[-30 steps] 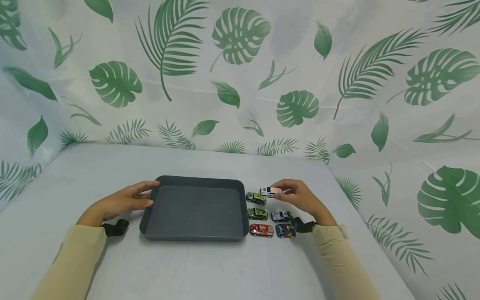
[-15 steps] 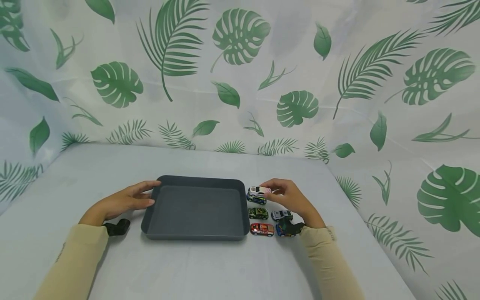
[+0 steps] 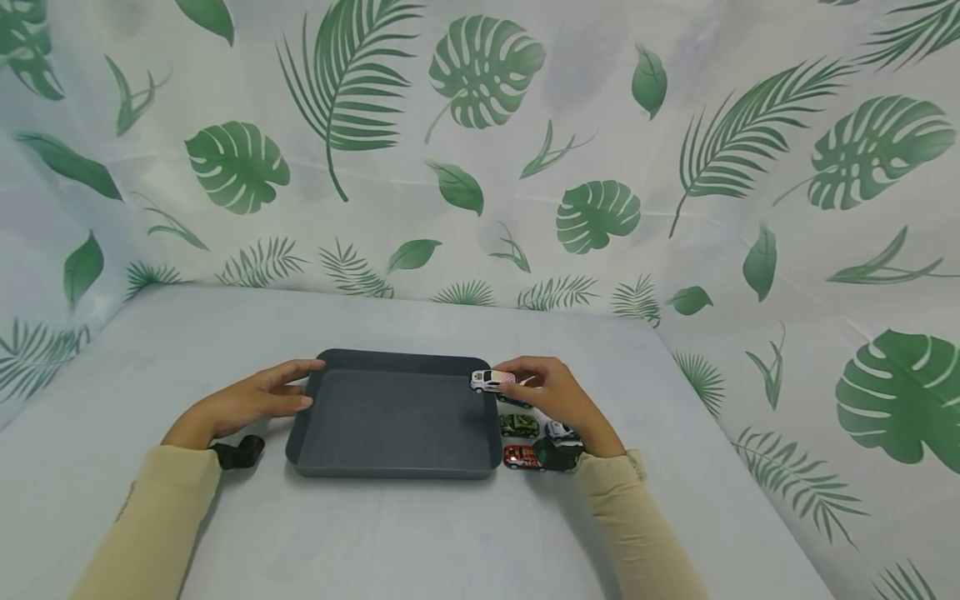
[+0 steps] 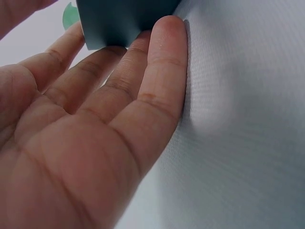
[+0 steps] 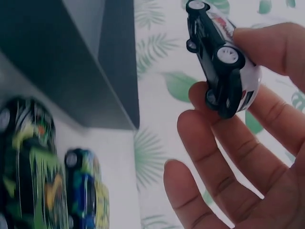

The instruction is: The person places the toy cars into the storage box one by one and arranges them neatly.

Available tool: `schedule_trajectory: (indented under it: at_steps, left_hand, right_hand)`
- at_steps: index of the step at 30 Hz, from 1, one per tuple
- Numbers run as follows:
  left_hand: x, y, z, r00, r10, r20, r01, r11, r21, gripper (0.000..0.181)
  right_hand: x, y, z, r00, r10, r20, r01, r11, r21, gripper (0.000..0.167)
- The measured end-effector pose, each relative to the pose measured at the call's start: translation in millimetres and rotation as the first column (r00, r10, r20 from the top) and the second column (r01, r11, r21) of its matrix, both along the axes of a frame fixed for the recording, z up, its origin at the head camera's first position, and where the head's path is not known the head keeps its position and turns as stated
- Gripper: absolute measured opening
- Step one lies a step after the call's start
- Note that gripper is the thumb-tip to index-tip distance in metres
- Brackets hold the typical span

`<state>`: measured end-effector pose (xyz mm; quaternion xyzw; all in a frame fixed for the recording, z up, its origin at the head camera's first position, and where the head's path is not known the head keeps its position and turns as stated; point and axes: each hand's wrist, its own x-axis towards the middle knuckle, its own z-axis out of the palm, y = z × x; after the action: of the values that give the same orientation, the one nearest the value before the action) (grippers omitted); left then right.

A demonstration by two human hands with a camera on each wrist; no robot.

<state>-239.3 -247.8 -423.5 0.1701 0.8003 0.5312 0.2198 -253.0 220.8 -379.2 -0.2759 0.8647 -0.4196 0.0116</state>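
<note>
1 white car [image 3: 489, 380] pinched by right hand [image 3: 558, 390]; left hand [image 3: 247, 402], fingers extended, touches tray [image 3: 397, 425].

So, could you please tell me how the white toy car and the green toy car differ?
The white toy car has a pink pattern at one end; the green toy car has dark patches. The right hand holds the white toy car raised, while the green toy car rests on the table, right of the tray. They look similar in size.
</note>
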Motion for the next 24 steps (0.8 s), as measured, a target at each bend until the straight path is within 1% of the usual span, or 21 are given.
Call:
schedule_trajectory:
  at_steps: [5,12,20,24]
  left_hand:
    - [1.2,-0.1,-0.3,1.000,0.006,-0.007,-0.006,1.000,-0.004,0.079]
    - [1.3,-1.2,0.1,1.000,-0.001,-0.025,0.001,1.000,-0.003,0.079]
    - [1.8,-0.4,2.3,1.000,-0.006,-0.028,0.006,1.000,0.005,0.078]
    - [1.5,0.1,2.0,1.000,-0.006,-0.025,0.006,1.000,0.008,0.077]
  right_hand:
    - [0.4,-14.9,1.2,1.000,-0.012,-0.006,0.012,1.000,0.027,0.024]
    - [-4.5,-34.7,0.4,1.000,-0.001,-0.028,0.002,0.999,0.050,0.023]
    - [-9.2,-51.6,-0.2,1.000,0.010,0.029,-0.011,0.999,0.032,0.025]
    - [-12.9,-57.8,-3.5,0.999,0.014,0.029,-0.015,1.000,0.027,0.025]
